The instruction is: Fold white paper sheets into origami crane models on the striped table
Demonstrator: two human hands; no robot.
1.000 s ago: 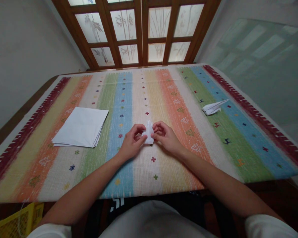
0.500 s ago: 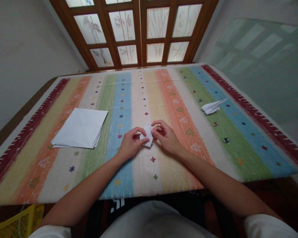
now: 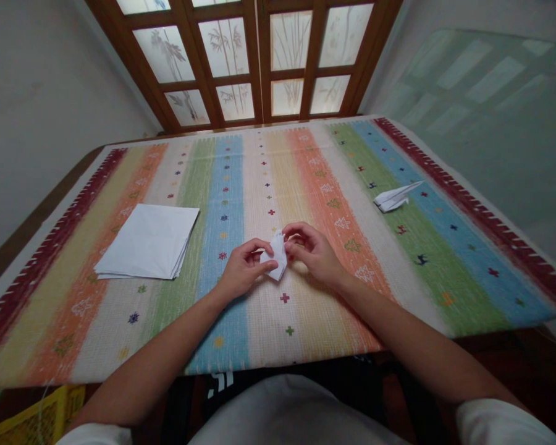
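Observation:
A small piece of folded white paper is held up just over the middle of the table. My left hand pinches its left side between thumb and fingers. At its upper right edge, my right hand has thumb and fingertips closed on the paper, with the fingers curled. The folded paper is tilted and comes to a narrow part at the top; its finer folds are too small to make out.
A stack of white paper sheets lies to the left on the striped tablecloth. On the right rests another folded white paper piece with a long point. Below the table's left front corner is a yellow basket.
The folded paper has turned slightly, its top leaning more to the right. Both hands keep their places on it, and the whole view has shifted a little.

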